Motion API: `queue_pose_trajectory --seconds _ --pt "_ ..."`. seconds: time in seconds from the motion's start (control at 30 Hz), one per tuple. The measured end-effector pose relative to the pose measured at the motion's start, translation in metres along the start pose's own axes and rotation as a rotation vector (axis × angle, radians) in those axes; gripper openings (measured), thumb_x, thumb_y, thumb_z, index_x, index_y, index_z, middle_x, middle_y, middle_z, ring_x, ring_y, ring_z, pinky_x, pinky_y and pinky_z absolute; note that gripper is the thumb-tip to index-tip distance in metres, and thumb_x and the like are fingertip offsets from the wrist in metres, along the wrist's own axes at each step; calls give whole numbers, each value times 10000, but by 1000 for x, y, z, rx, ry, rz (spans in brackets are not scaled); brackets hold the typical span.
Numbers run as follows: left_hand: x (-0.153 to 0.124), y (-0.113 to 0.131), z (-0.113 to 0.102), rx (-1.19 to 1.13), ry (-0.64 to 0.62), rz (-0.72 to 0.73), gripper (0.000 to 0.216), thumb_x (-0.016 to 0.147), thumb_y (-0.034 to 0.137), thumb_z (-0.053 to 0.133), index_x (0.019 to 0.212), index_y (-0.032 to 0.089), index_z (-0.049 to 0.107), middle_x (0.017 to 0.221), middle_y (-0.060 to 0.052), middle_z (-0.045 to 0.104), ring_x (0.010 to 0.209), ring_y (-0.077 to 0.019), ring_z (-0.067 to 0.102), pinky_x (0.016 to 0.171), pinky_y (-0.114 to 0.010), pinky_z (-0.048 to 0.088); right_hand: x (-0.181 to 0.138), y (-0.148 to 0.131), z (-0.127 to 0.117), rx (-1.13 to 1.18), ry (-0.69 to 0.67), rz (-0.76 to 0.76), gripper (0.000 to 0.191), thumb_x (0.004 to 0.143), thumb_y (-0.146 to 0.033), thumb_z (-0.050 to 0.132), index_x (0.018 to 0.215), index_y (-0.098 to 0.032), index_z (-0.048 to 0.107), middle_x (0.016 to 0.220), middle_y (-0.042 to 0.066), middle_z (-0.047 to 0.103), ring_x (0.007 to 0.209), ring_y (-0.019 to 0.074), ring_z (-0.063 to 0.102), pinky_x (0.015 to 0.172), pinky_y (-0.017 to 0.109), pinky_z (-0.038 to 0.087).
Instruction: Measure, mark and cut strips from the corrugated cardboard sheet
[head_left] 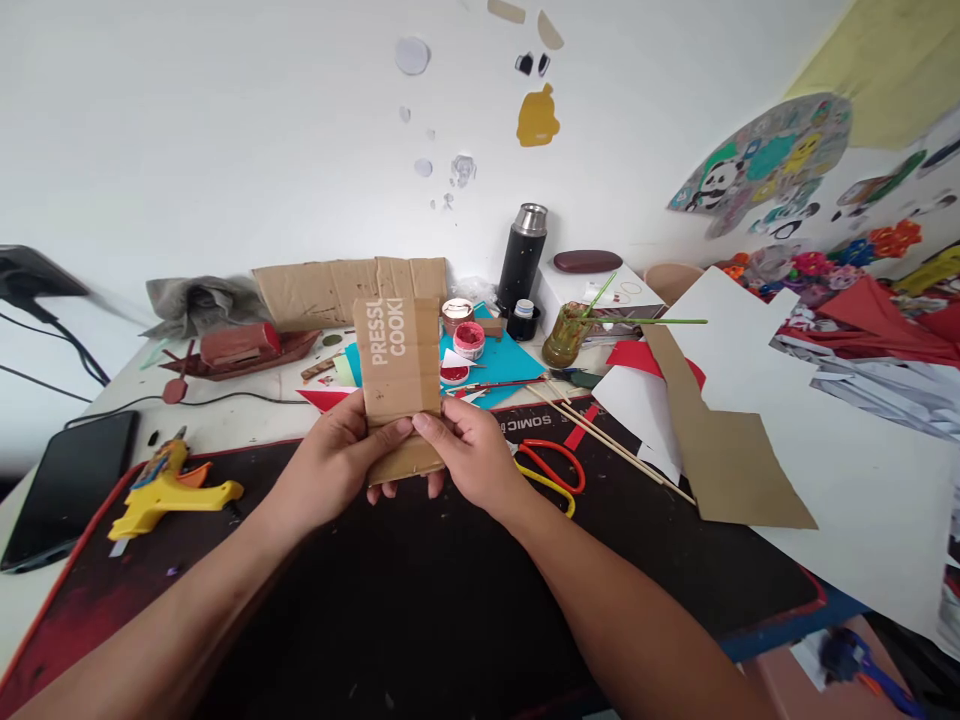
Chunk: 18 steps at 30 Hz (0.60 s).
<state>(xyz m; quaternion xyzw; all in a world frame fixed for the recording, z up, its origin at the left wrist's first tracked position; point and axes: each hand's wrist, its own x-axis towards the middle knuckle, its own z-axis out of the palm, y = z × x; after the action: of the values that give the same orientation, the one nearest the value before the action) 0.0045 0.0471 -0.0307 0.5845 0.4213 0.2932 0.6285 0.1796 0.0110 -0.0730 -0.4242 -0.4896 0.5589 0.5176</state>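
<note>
Both my hands hold a brown cardboard piece [397, 370] printed with white letters, raised over the black desk mat [360, 600]. My left hand [341, 455] grips its lower left edge and my right hand [469, 450] its lower right edge. The two thumbs press on the front face and nearly meet at a crease; fingertips show below, the other fingers being hidden behind the cardboard. Beside my right hand lie scissors [559, 470] with red and yellow handles. A yellow glue gun [169, 490] rests on the mat to the left of my left hand.
Behind the cardboard stand paint jars [469, 340], a black thermos [523, 255] and a jar of murky liquid [564, 335] with brushes. A red model boat [240, 350] sits at the back left, a phone [71, 485] at far left. Wooden sticks [615, 445] and cut cardboard [739, 465] lie right.
</note>
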Motion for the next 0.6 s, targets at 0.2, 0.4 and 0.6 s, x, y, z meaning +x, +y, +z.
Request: queue_pose_trajectory --seconds 0.2,0.4,0.6 --pt "6 -1 -3 91 41 25 613 792 750 844 1066 232 664 829 -41 802 599 -216 703 477 -299 548 2 2 -3 -69 55 1 452 996 -646 681 876 -220 590 707 -64 587 383 84 572 338 193 434" --pt "7 7 -14 157 66 68 650 791 766 831 1124 228 683 1115 -101 853 897 -313 795 782 -441 675 5 -2 -5 88 -14 47 505 899 -691 783 1022 -213 679 862 4 665 647 171 682 438 267 619" --pt "5 -2 -5 104 54 77 661 837 711 824 1262 221 695 1143 -111 844 748 -236 745 521 -297 575 2 0 -3 -29 97 41 419 947 -642 741 929 -240 624 780 -21 601 571 163 604 350 251 528"
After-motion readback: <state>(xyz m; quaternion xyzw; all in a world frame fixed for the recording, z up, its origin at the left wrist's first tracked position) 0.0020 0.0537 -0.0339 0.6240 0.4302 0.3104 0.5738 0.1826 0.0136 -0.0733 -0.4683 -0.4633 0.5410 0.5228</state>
